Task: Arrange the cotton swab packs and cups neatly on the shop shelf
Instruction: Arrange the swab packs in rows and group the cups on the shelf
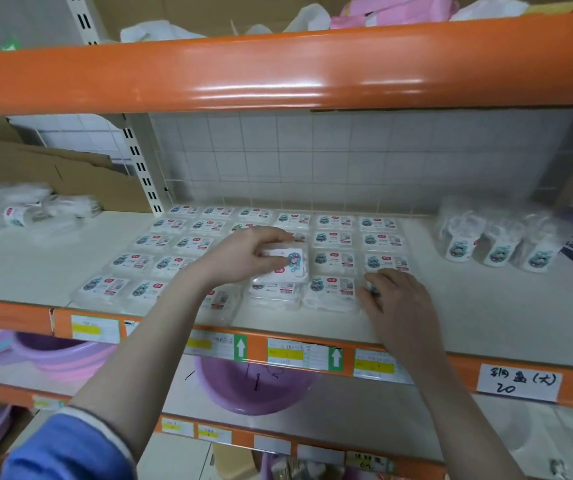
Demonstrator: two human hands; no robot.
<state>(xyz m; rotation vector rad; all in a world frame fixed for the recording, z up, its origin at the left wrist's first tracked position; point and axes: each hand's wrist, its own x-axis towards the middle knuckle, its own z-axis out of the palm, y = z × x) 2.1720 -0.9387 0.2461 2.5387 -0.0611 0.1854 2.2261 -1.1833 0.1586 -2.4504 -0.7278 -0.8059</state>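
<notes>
Several clear cotton swab packs (333,261) with white labels lie in rows on the white shelf (486,313). My left hand (243,254) pinches one swab pack (287,266), held turned above the front rows. My right hand (396,299) rests with curled fingers on the front right pack, which it mostly hides. Three clear cups (496,244) filled with swabs stand in a group at the right of the shelf.
An orange beam (278,74) of the upper shelf hangs overhead. More clear packs (22,209) and cardboard (53,168) sit at the left. Purple basins (254,386) fill the shelf below. Price labels (288,353) line the front edge.
</notes>
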